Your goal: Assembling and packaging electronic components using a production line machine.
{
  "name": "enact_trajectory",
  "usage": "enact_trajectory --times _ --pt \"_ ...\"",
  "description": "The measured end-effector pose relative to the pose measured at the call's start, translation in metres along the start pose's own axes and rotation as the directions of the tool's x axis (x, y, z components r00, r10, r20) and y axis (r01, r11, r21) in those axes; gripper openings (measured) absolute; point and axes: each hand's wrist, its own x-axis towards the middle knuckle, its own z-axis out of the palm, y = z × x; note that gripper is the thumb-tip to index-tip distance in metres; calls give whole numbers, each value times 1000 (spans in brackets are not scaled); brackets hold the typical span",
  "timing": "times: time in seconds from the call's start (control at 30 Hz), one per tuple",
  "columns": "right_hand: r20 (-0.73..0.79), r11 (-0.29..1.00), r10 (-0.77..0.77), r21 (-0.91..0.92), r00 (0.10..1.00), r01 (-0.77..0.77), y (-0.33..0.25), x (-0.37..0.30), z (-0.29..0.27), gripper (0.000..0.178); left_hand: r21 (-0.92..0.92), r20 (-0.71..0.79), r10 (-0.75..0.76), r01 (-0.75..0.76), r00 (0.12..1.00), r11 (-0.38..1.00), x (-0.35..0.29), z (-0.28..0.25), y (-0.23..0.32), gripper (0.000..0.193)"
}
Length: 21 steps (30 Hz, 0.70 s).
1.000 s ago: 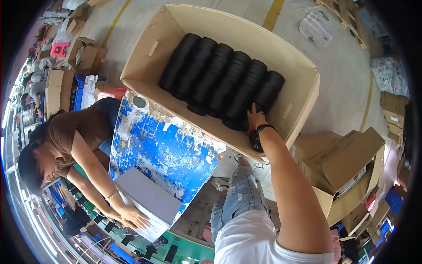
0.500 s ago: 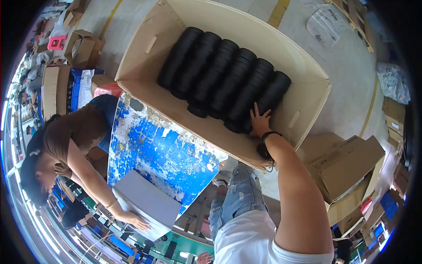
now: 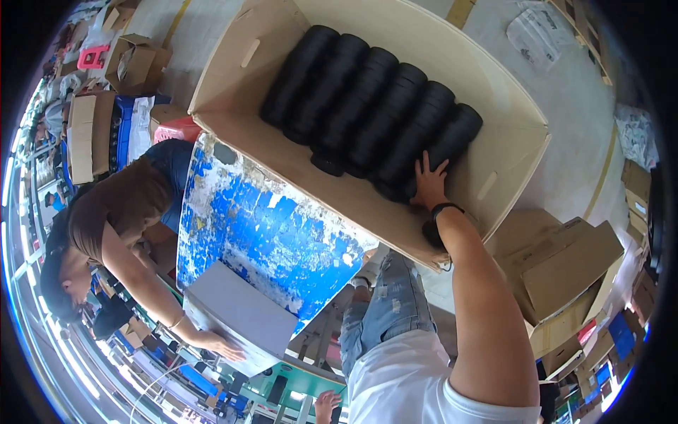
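Note:
Several rows of stacked round black pieces (image 3: 367,113), ridged like stacked discs, lie side by side in a large open cardboard box (image 3: 515,152). My right hand (image 3: 429,185) reaches into the box, with a dark band on the wrist. Its fingers are spread and rest on the near end of the rightmost row; the thumb side is partly hidden. One round black piece (image 3: 327,164) sits lower than the row ends, by the near wall. My left hand (image 3: 326,406) shows only in part at the lower edge, fingers apart, with nothing visible in it.
Left of me a co-worker (image 3: 116,212) leans over a white box (image 3: 244,304) on a worn blue tabletop (image 3: 268,219), one hand on it. Open cardboard cartons (image 3: 565,272) stand at the right. A plastic bag (image 3: 537,35) and a wooden pallet (image 3: 590,39) lie farther off.
The view has shifted, so the box and rows sit slightly higher and to the right. My right hand stays on the rightmost row. My left hand shows a little more at the lower edge.

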Motion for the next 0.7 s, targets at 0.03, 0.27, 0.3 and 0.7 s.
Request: enact_trajectory --times 0.03,0.27,0.3,0.7 --pt "-7 999 12 32 1000 -11 3 5 -1 120 -10 9 -1 1 1000 1000 5 4 2 24" --pt "45 976 59 209 997 -67 -6 3 11 107 -20 12 -37 37 999 999 8 8 18 27" --pt "29 973 61 220 998 -65 -3 5 12 103 -22 10 -43 43 999 999 6 9 16 27" --pt "-16 985 4 173 1000 -1 -11 -3 5 89 -35 45 -60 62 997 997 14 23 27 28"
